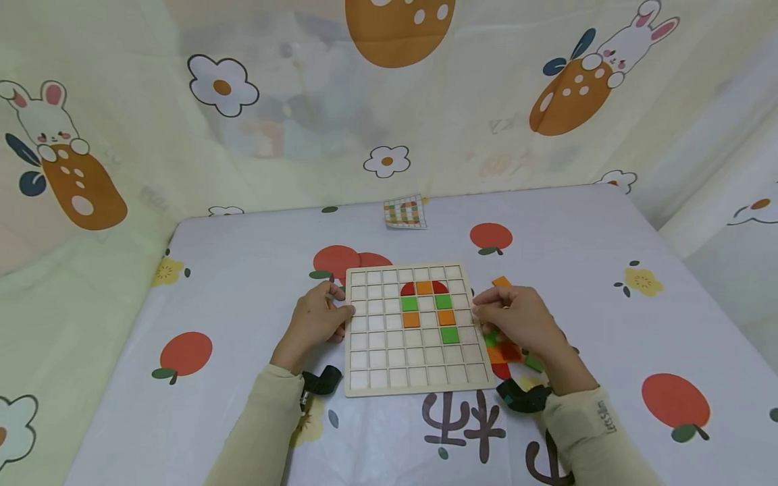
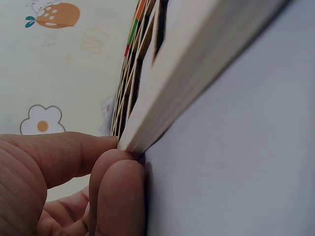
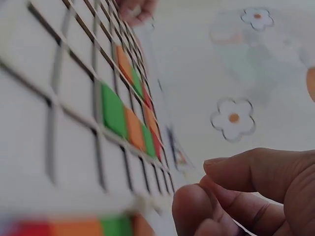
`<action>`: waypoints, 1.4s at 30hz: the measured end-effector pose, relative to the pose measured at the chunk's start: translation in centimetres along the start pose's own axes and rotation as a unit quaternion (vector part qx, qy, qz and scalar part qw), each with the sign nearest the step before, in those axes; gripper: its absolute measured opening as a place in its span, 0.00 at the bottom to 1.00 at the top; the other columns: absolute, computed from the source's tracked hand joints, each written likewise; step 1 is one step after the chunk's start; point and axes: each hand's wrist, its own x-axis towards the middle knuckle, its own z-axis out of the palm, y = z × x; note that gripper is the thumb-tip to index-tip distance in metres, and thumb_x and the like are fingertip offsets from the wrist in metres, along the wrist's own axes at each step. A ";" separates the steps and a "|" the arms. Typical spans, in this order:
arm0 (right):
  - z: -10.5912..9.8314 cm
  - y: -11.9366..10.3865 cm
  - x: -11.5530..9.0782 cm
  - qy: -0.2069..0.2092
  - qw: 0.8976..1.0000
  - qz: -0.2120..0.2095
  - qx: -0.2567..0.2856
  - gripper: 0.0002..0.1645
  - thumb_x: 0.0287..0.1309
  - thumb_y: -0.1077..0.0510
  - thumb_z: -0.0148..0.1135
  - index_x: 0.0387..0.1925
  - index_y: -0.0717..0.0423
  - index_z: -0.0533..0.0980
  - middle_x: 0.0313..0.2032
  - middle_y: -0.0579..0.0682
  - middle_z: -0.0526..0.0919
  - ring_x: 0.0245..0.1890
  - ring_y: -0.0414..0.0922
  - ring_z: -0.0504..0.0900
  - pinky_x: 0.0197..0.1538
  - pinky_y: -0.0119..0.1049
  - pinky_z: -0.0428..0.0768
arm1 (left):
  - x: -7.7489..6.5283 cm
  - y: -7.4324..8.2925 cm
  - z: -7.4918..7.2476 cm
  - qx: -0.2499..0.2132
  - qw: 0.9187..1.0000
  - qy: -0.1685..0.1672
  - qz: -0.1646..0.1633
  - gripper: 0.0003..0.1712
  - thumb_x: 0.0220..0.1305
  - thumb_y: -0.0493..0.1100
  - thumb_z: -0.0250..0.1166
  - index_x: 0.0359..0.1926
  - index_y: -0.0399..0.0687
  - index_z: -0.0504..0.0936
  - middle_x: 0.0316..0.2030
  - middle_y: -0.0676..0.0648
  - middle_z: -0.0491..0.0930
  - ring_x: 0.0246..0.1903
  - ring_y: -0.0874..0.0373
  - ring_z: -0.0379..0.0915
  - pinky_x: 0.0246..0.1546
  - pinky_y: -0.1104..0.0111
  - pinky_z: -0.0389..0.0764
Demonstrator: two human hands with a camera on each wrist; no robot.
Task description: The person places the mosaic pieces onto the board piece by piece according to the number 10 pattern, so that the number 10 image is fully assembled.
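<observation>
A pale wooden grid board (image 1: 398, 395) lies at the middle of the table, with several red, orange and green tiles (image 1: 410, 319) set in an arch shape in its cells. My left hand (image 1: 313, 317) pinches the board's left edge between thumb and fingers. In the left wrist view, the fingertips (image 2: 120, 196) press against the wooden rim. At the board's right edge is my right hand (image 1: 523, 320), its thumb close to the bent index finger. I cannot tell whether it holds anything. Loose tiles (image 1: 507, 351) lie partly hidden under that hand.
A small card (image 1: 404, 212) with a coloured grid pattern stands near the table's far edge. The tablecloth (image 1: 243, 405) carries printed fruit and lettering. Behind the table hangs a patterned curtain (image 1: 304, 135). Dark wrist straps (image 1: 525, 397) show below both hands.
</observation>
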 end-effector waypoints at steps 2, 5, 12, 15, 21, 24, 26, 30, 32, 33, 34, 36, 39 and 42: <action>-1.0 0.1 0.3 0.018 1.000 -0.001 -0.017 0.17 0.70 0.56 0.65 0.52 0.65 0.82 0.35 0.58 0.85 0.29 0.47 0.82 0.26 0.35 0.82 | 0.0 -0.1 0.0 0.001 1.000 0.001 -0.001 0.14 0.66 0.39 0.70 0.49 0.40 0.77 0.24 0.44 0.77 0.15 0.58 0.78 0.20 0.68 0.84; -2.4 0.4 0.8 0.035 0.998 0.005 -0.049 0.18 0.71 0.54 0.65 0.52 0.64 0.82 0.41 0.59 0.86 0.32 0.48 0.83 0.26 0.36 0.81 | 0.0 -0.2 -0.1 0.004 1.000 0.003 -0.004 0.14 0.67 0.39 0.70 0.49 0.41 0.77 0.24 0.44 0.77 0.15 0.58 0.78 0.20 0.68 0.84; -3.8 1.8 1.2 0.020 0.995 0.040 -0.092 0.20 0.68 0.53 0.67 0.52 0.64 0.82 0.44 0.58 0.85 0.37 0.50 0.79 0.36 0.37 0.82 | -0.1 -0.3 -0.2 0.003 1.000 0.003 -0.001 0.14 0.66 0.38 0.70 0.49 0.40 0.77 0.22 0.44 0.78 0.14 0.58 0.77 0.19 0.68 0.84; -3.9 2.3 1.1 0.016 0.993 0.047 -0.110 0.20 0.67 0.53 0.68 0.51 0.64 0.82 0.43 0.58 0.84 0.38 0.51 0.78 0.35 0.37 0.82 | -0.1 -0.3 -0.2 0.000 1.000 0.002 0.000 0.14 0.66 0.38 0.70 0.49 0.40 0.77 0.22 0.44 0.78 0.14 0.58 0.77 0.19 0.68 0.84; -3.8 2.7 0.9 0.000 0.989 0.059 -0.135 0.19 0.63 0.54 0.70 0.50 0.63 0.82 0.37 0.55 0.83 0.35 0.51 0.77 0.32 0.38 0.80 | 0.0 -0.3 -0.2 -0.003 1.000 0.002 0.001 0.14 0.66 0.38 0.70 0.48 0.40 0.77 0.23 0.44 0.78 0.15 0.58 0.77 0.19 0.68 0.84; -3.7 2.7 0.8 -0.002 0.988 0.053 -0.147 0.17 0.62 0.56 0.71 0.48 0.64 0.83 0.35 0.54 0.84 0.35 0.50 0.78 0.32 0.39 0.80 | 0.0 -0.3 -0.2 -0.001 1.000 0.001 0.003 0.14 0.66 0.38 0.70 0.48 0.40 0.77 0.22 0.44 0.78 0.14 0.58 0.77 0.19 0.68 0.84; -3.6 2.6 0.7 -0.003 0.987 0.048 -0.154 0.15 0.62 0.56 0.71 0.45 0.63 0.83 0.35 0.54 0.85 0.35 0.50 0.78 0.32 0.38 0.79 | 0.0 -0.2 -0.2 -0.001 1.000 0.000 0.002 0.14 0.66 0.38 0.70 0.48 0.40 0.77 0.22 0.44 0.78 0.14 0.58 0.77 0.19 0.68 0.84; -3.6 2.4 0.5 0.003 0.987 0.041 -0.158 0.13 0.61 0.58 0.72 0.42 0.63 0.83 0.33 0.53 0.84 0.34 0.50 0.78 0.31 0.38 0.79 | -0.1 0.0 -0.2 -0.001 1.000 0.000 0.000 0.14 0.66 0.38 0.70 0.48 0.40 0.77 0.22 0.44 0.77 0.14 0.58 0.77 0.19 0.69 0.84; -3.7 2.3 0.5 0.008 0.987 0.042 -0.152 0.12 0.61 0.58 0.72 0.42 0.63 0.82 0.33 0.53 0.84 0.34 0.50 0.79 0.31 0.38 0.79 | -0.1 0.1 -0.2 -0.001 1.000 0.000 -0.001 0.14 0.66 0.38 0.70 0.48 0.40 0.76 0.22 0.44 0.78 0.14 0.58 0.77 0.19 0.69 0.84; -3.7 2.4 0.4 0.010 0.988 0.042 -0.148 0.12 0.61 0.58 0.71 0.42 0.63 0.82 0.33 0.53 0.84 0.33 0.50 0.79 0.31 0.38 0.79 | -0.1 0.1 -0.1 -0.001 1.000 0.000 -0.002 0.14 0.66 0.38 0.70 0.48 0.41 0.76 0.23 0.44 0.78 0.14 0.58 0.77 0.19 0.69 0.84; -3.7 2.4 0.4 0.012 0.989 0.041 -0.143 0.13 0.62 0.58 0.71 0.42 0.63 0.82 0.33 0.54 0.85 0.33 0.49 0.79 0.31 0.39 0.79 | -0.1 0.1 -0.1 -0.001 1.000 0.000 -0.002 0.14 0.66 0.38 0.70 0.48 0.41 0.76 0.23 0.44 0.78 0.14 0.58 0.77 0.19 0.69 0.84; -3.8 2.5 0.3 0.013 0.990 0.040 -0.132 0.13 0.63 0.58 0.70 0.45 0.63 0.82 0.33 0.54 0.85 0.32 0.49 0.80 0.31 0.39 0.80 | -0.1 0.1 -0.1 -0.001 1.000 0.000 -0.003 0.14 0.66 0.38 0.70 0.48 0.41 0.76 0.23 0.44 0.78 0.14 0.58 0.77 0.19 0.69 0.84; -3.8 2.7 0.3 0.010 0.993 0.036 -0.116 0.15 0.65 0.58 0.68 0.50 0.63 0.82 0.31 0.54 0.84 0.28 0.49 0.82 0.30 0.39 0.81 | -0.1 0.1 -0.1 -0.002 1.000 -0.001 -0.002 0.14 0.66 0.38 0.70 0.48 0.41 0.76 0.23 0.44 0.78 0.14 0.59 0.77 0.19 0.69 0.84; -3.7 2.7 0.2 0.007 0.994 0.034 -0.101 0.17 0.66 0.60 0.66 0.53 0.64 0.82 0.29 0.53 0.84 0.25 0.48 0.82 0.29 0.38 0.82 | -0.1 0.1 0.0 0.000 1.000 -0.001 0.000 0.14 0.66 0.38 0.70 0.48 0.41 0.77 0.23 0.44 0.78 0.14 0.59 0.77 0.19 0.69 0.84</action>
